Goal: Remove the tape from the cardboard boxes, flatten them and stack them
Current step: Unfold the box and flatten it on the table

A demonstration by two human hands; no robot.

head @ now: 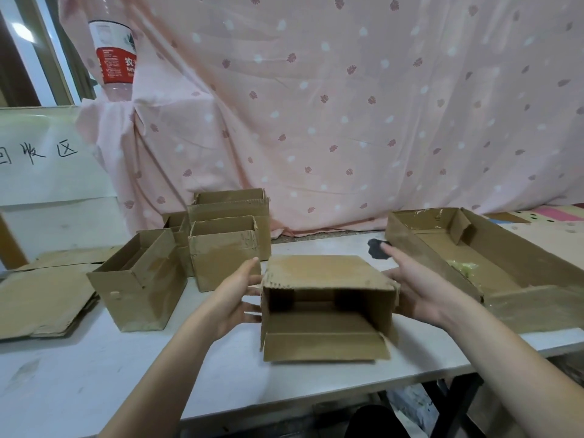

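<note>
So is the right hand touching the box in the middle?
Touching. The head view shows the right hand laid against the right side of the open box, thumb at its top corner.

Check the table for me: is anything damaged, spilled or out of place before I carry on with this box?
A dark smudge marks the table just beyond the right hand. The box between the hands has torn, ragged flap corners. Small yellowish scraps lie loose inside the large shallow box on the right. Nothing else stands out.

The flattened cardboard stack runs off the left edge. The long tray box is cut off at the right, and the yellowish bits inside it are too blurred to identify.
</note>
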